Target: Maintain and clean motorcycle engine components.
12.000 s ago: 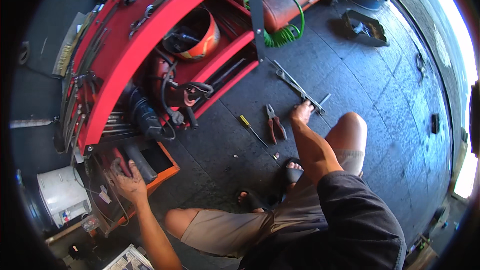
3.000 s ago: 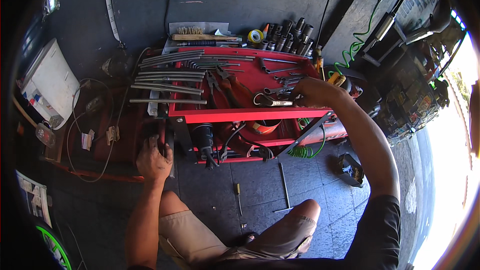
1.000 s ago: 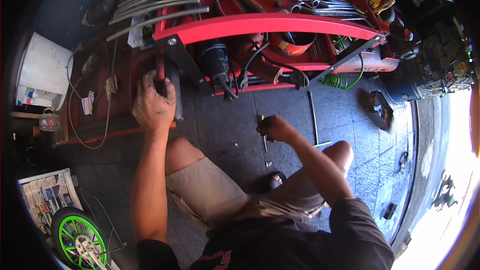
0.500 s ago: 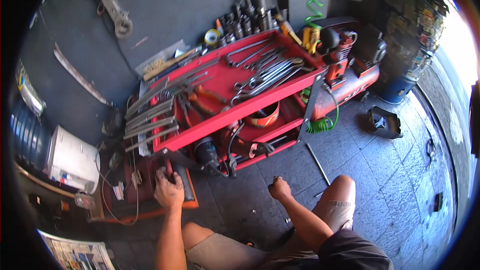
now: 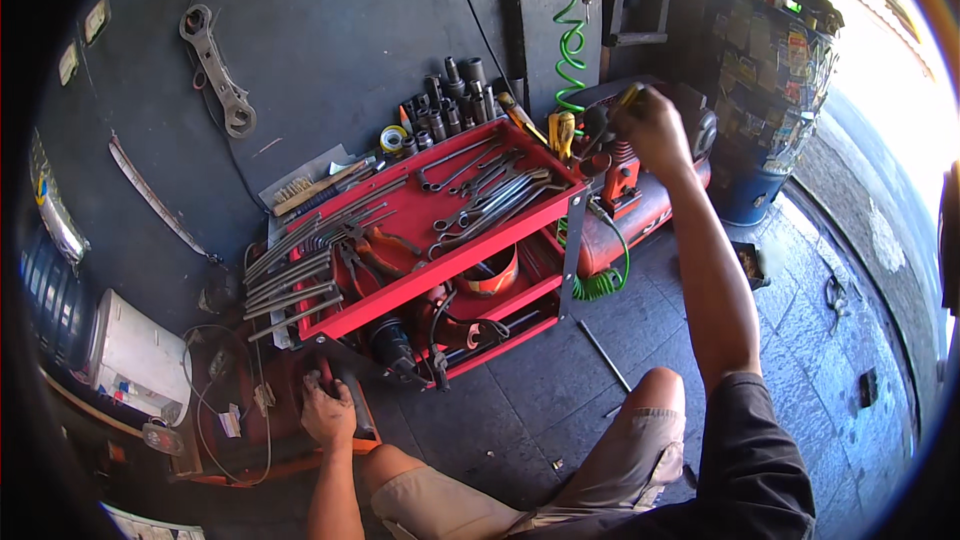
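My right hand (image 5: pixel 655 135) is raised beyond the right end of the red tool cart (image 5: pixel 440 280), closed around a yellow-handled screwdriver (image 5: pixel 628 98). Its thin shaft slants down to the left, over the compressor. Other yellow-handled screwdrivers (image 5: pixel 562 132) stand at the cart's far right corner. Low at the left, my left hand (image 5: pixel 328 412) has its fingers curled over a red handle-like piece (image 5: pixel 324 372) below the cart's near left corner; the palm hides most of it. On the cart's top lie combination wrenches (image 5: pixel 500 202), orange-handled pliers (image 5: pixel 385 252) and long metal rods (image 5: pixel 295 285).
Sockets (image 5: pixel 455 105) stand along the cart's back edge. A red air compressor (image 5: pixel 640 225) with a green coiled hose (image 5: pixel 598 285) sits to the right, before a blue drum (image 5: pixel 745 190). A metal rod (image 5: pixel 605 352) lies on the tiled floor. A white container (image 5: pixel 145 355) stands at left.
My right hand has swung from above my right knee up and away to the cart's far right corner, and now grips a screwdriver. My left hand keeps its place; the view has shifted.
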### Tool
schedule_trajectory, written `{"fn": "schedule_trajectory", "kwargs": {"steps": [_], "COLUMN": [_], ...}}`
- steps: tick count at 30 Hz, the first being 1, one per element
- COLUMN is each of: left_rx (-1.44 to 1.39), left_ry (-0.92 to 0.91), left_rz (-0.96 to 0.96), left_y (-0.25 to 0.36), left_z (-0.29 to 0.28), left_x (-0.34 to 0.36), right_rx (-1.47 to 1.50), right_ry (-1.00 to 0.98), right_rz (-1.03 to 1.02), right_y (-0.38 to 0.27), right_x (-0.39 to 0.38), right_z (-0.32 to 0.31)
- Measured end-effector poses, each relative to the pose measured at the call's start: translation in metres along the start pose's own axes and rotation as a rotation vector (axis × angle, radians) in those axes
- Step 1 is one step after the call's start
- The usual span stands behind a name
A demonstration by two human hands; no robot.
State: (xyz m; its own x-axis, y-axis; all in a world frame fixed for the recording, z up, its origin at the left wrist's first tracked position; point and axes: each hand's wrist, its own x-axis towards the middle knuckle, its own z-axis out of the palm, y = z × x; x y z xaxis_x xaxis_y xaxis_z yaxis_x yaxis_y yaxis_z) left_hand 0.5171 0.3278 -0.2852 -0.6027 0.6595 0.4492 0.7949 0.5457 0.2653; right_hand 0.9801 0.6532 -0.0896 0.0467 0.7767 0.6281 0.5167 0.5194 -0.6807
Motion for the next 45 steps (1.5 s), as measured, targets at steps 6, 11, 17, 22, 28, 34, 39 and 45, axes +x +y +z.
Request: {"fn": "schedule_trajectory", "kwargs": {"steps": [6, 11, 17, 22, 28, 34, 39, 45], "left_rx": [0.026, 0.023, 0.048, 0.101, 0.161, 0.128, 0.072, -0.039], "left_ry": [0.017, 0.002, -0.045, -0.067, -0.059, -0.087, -0.044, -0.016], "left_rz": [-0.006, -0.006, -0.023, -0.014, -0.095, -0.103, -0.147, -0.087], "left_y": [-0.008, -0.015, -0.011, -0.006, -0.016, -0.004, -0.018, 0.002], "left_z": [0.0, 0.0, 0.002, 0.014, 0.007, 0.015, 0.002, 0.022], "left_x": [0.0, -0.003, -0.002, 0.002, 0.003, 0.007, 0.002, 0.007], "right_rx": [0.113, -0.107, -0.113, -0.078, -0.825, -0.327, -0.34, -0.242], "right_ry": [-0.106, -0.152, -0.387, -0.181, -1.055, -0.699, -0.814, -0.654], "right_rz": [0.102, 0.055, 0.025, 0.196, 0.078, 0.258, 0.369, 0.859], "right_y": [-0.012, -0.002, 0.024, 0.168, 0.381, 0.382, 0.343, 0.379], "right_x": [0.007, 0.021, 0.026, -0.059, -0.412, -0.533, -0.503, -0.463], "right_z": [0.027, 0.036, 0.019, -0.033, 0.008, 0.043, 0.02, -0.112]}}
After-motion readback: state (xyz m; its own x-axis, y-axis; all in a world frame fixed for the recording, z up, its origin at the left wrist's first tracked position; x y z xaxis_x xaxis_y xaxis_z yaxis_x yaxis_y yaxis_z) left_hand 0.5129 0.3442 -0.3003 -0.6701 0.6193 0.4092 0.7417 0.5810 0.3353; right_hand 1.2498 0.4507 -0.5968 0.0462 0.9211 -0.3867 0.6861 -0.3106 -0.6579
